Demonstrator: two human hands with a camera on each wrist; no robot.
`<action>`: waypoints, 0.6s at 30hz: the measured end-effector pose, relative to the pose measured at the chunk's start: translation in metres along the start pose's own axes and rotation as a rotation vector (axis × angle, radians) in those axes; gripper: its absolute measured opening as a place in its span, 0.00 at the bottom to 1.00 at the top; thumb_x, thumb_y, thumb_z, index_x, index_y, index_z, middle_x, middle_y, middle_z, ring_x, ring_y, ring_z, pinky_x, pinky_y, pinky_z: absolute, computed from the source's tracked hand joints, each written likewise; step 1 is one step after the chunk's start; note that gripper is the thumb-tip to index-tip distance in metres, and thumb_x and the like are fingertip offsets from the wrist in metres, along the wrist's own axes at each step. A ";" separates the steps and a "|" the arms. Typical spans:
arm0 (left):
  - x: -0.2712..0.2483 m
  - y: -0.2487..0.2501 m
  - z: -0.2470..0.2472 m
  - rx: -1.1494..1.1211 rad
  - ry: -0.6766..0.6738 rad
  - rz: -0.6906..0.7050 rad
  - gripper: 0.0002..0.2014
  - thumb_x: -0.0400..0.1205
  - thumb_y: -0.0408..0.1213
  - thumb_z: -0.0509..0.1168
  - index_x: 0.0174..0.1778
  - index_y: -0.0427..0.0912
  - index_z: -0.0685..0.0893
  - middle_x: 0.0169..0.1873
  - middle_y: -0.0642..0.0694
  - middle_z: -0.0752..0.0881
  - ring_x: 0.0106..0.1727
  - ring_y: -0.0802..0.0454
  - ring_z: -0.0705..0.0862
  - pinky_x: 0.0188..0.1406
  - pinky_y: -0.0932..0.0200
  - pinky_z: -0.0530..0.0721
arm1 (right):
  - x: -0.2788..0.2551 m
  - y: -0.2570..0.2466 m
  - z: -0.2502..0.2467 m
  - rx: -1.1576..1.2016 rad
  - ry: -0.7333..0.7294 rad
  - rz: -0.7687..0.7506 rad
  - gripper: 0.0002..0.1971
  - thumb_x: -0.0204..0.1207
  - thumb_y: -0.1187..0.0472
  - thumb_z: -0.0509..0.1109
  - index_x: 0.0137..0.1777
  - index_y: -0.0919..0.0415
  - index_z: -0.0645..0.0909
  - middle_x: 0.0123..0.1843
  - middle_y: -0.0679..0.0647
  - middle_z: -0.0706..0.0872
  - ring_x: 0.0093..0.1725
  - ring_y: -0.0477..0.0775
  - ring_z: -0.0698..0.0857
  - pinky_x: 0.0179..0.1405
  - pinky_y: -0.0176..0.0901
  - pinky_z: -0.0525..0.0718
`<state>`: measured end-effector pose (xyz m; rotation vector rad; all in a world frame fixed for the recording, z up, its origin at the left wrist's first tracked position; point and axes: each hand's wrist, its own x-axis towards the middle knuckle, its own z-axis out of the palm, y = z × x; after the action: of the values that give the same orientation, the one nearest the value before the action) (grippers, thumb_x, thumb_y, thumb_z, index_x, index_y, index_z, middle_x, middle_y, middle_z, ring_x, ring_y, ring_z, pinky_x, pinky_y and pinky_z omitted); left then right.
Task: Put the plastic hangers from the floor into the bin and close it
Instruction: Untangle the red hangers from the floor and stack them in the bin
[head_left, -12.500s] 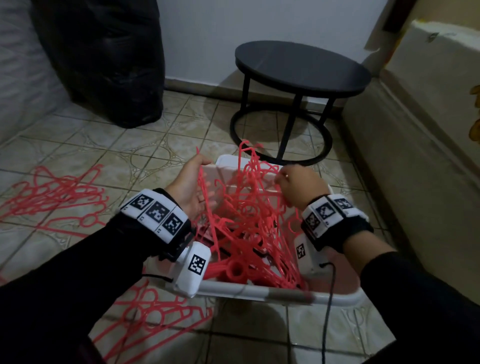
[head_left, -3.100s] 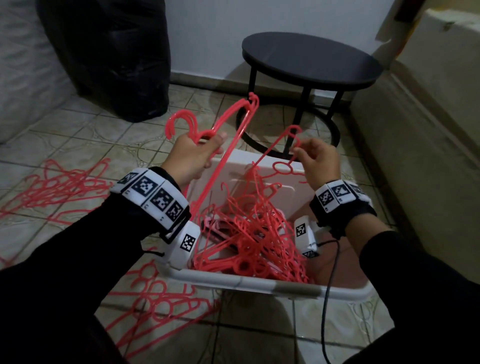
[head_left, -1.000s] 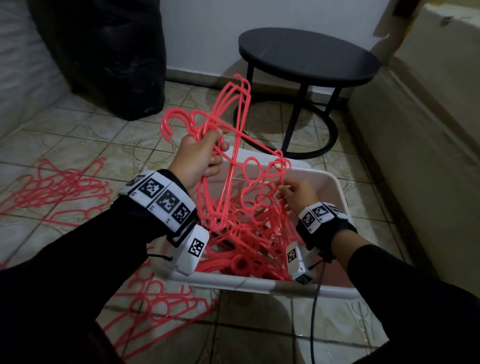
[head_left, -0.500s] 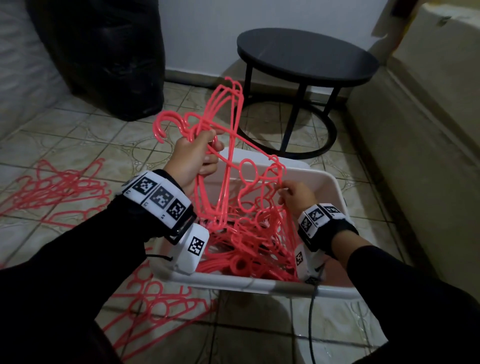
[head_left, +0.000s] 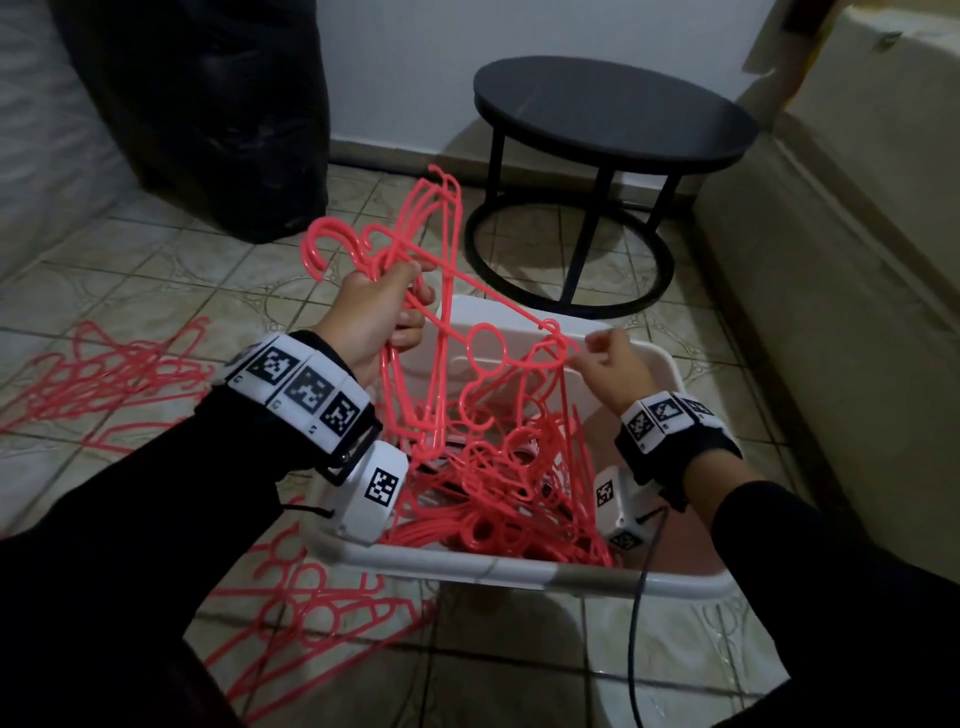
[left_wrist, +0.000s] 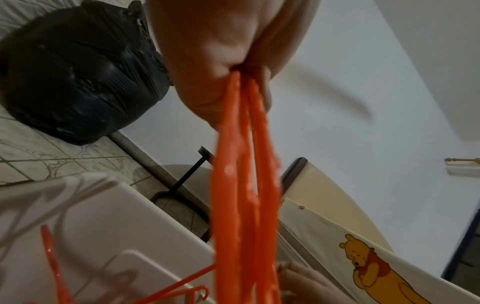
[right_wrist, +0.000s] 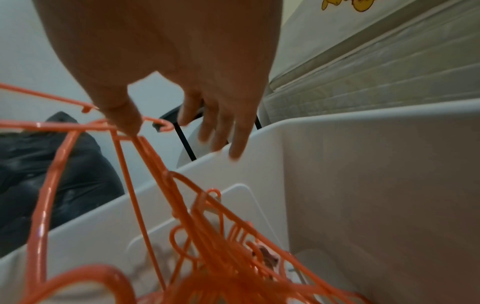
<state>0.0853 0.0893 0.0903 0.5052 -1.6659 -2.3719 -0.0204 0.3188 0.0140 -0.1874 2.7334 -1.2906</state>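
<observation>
My left hand (head_left: 375, 318) grips a bunch of red plastic hangers (head_left: 431, 291) by their necks and holds them up over the white bin (head_left: 519, 571). Their lower ends hang down into the tangle of hangers (head_left: 498, 493) inside the bin. The left wrist view shows that fist (left_wrist: 207, 53) closed round the hanger bars (left_wrist: 233, 185). My right hand (head_left: 605, 364) is over the bin's far right side with its fingers spread. In the right wrist view only the thumb (right_wrist: 127, 121) touches a hanger corner (right_wrist: 155, 123). More hangers (head_left: 104, 374) lie on the floor at the left, and some (head_left: 311, 603) lie in front of the bin.
A black round side table (head_left: 613, 119) stands just behind the bin. A black plastic bag (head_left: 208, 104) fills the back left corner. A mattress edge (head_left: 831, 270) runs along the right. A dark cable (head_left: 634, 634) hangs from my right wrist across the bin's near rim.
My right hand has let go of the hanger corner it held half a second ago and spread its fingers. The left hand still holds the raised bunch in about the same place.
</observation>
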 end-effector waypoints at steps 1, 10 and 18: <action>0.000 0.000 -0.001 0.004 -0.001 0.000 0.07 0.86 0.32 0.55 0.48 0.39 0.79 0.30 0.46 0.76 0.16 0.62 0.65 0.10 0.71 0.61 | 0.003 -0.003 -0.001 0.047 0.024 -0.058 0.19 0.77 0.54 0.70 0.65 0.60 0.74 0.58 0.50 0.79 0.57 0.51 0.80 0.57 0.45 0.79; -0.003 -0.005 -0.001 -0.044 -0.003 -0.060 0.07 0.86 0.31 0.55 0.49 0.38 0.79 0.30 0.46 0.76 0.16 0.63 0.64 0.09 0.71 0.61 | 0.014 -0.023 0.005 0.055 0.015 -0.279 0.07 0.80 0.64 0.66 0.49 0.58 0.86 0.37 0.44 0.86 0.37 0.38 0.86 0.41 0.32 0.84; 0.004 -0.014 0.002 -0.159 0.099 -0.172 0.06 0.85 0.29 0.55 0.45 0.39 0.77 0.29 0.46 0.73 0.13 0.64 0.63 0.08 0.72 0.60 | 0.007 -0.013 -0.003 0.066 0.048 -0.385 0.06 0.80 0.64 0.67 0.44 0.55 0.84 0.39 0.43 0.86 0.38 0.37 0.85 0.41 0.28 0.82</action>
<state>0.0817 0.0943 0.0772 0.7511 -1.4306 -2.5266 -0.0270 0.3116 0.0258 -0.7148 2.7798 -1.4857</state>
